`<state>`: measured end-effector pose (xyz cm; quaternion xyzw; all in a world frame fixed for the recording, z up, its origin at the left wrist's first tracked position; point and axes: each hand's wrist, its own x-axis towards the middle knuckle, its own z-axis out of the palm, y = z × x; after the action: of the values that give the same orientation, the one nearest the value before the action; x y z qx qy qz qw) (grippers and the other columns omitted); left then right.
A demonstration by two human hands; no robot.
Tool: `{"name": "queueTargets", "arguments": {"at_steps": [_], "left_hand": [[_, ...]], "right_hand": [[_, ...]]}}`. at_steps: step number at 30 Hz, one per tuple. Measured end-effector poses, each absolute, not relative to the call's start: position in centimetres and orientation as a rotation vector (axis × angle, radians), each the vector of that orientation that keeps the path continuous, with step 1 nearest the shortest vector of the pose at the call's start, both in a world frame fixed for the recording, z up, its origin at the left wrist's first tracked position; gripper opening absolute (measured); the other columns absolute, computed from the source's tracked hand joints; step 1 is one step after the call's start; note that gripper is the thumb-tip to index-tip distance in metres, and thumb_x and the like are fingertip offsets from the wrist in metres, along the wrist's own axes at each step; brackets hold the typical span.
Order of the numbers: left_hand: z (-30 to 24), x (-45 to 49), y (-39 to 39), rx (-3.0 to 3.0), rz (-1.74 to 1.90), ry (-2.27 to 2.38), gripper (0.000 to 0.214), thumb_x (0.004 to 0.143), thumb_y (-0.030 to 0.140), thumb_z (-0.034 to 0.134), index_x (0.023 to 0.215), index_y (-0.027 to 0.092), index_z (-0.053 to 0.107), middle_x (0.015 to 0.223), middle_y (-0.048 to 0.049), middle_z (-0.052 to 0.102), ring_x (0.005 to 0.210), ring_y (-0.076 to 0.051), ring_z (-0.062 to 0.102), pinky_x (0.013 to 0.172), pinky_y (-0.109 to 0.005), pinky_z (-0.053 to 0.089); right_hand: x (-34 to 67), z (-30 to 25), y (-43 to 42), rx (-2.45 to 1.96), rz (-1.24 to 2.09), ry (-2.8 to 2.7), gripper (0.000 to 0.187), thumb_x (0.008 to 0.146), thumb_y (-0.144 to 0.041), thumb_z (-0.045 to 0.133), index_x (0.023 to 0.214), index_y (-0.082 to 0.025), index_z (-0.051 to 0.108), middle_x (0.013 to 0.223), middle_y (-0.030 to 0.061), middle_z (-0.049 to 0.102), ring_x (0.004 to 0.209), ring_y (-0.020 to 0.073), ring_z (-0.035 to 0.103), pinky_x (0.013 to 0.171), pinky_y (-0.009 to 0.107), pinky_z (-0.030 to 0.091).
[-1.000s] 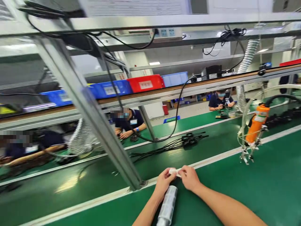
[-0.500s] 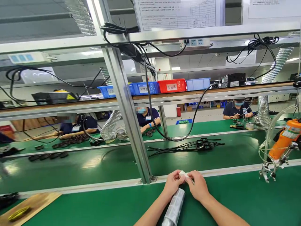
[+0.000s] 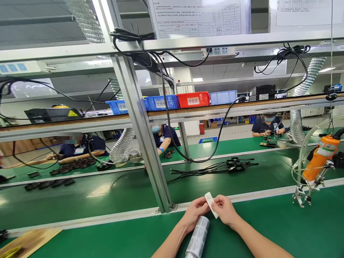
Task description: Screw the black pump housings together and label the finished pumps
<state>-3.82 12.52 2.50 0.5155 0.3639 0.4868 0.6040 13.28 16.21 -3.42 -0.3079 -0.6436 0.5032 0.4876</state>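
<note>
A small flat white strip stands tilted between my two hands above the green bench. My right hand pinches it, with the thumb across its lower part. The closed fingers of my left hand meet the strip's left edge; their tips are partly hidden. Just below my left hand is a roll of shiny, clear-looking sheet with pale rectangles, its lower end cut off by the frame.
A metal post rises beyond my hands. An orange tool with hoses hangs at right. Brown paper lies at left. Black cabled parts lie on the conveyor beyond. Bins, including a red bin, line the shelf; co-workers sit opposite.
The white strip has turned more upright and more of it shows between my fingers. My hands stay close together. The view has shifted slightly.
</note>
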Motion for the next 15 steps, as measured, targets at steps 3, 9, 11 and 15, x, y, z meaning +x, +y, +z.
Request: {"name": "queueTargets", "arguments": {"at_steps": [3,9,11,15], "left_hand": [[2.4,-3.8,12.5,1.173,1.099,0.824,0.060,0.056,0.053,0.103,0.096,0.012,0.084,0.076,-0.0045,0.069,0.066,-0.013,0.054,0.067,-0.025,0.043],[1.8,-3.9,12.4,1.187,1.095,0.840,0.050,0.061,0.044,0.103,0.094,0.013,0.083,0.078,-0.0036,0.068,0.069,-0.014,0.053,0.068,-0.024,0.040],[1.8,-3.9,12.3,1.200,1.097,0.839,0.047,0.064,0.043,0.102,0.094,0.014,0.082,0.078,-0.0033,0.069,0.069,-0.014,0.054,0.068,-0.024,0.041],[2.0,-3.9,12.3,1.243,1.086,0.819,0.042,0.071,0.044,0.098,0.093,0.013,0.081,0.085,-0.0045,0.069,0.076,-0.016,0.057,0.073,-0.026,0.043]], "right_hand": [[13.4,-3.7,16.4,-0.675,1.344,-1.591,0.057,0.085,-0.072,0.072,0.089,-0.016,0.063,0.080,0.0030,0.069,0.067,0.0150,0.065,0.068,0.030,0.054],[13.7,-4.0,16.8,-0.653,1.443,-1.639,0.040,0.093,-0.052,0.076,0.093,-0.013,0.069,0.085,0.0023,0.071,0.070,0.0140,0.067,0.070,0.029,0.056],[13.6,-4.3,17.0,-0.677,1.448,-1.651,0.035,0.096,-0.047,0.075,0.092,-0.012,0.069,0.084,0.0016,0.070,0.069,0.0134,0.066,0.068,0.028,0.056],[13.0,-4.9,17.1,-0.764,1.393,-1.612,0.029,0.097,-0.040,0.075,0.090,-0.012,0.068,0.083,0.0005,0.069,0.070,0.0134,0.065,0.069,0.028,0.056]]}}
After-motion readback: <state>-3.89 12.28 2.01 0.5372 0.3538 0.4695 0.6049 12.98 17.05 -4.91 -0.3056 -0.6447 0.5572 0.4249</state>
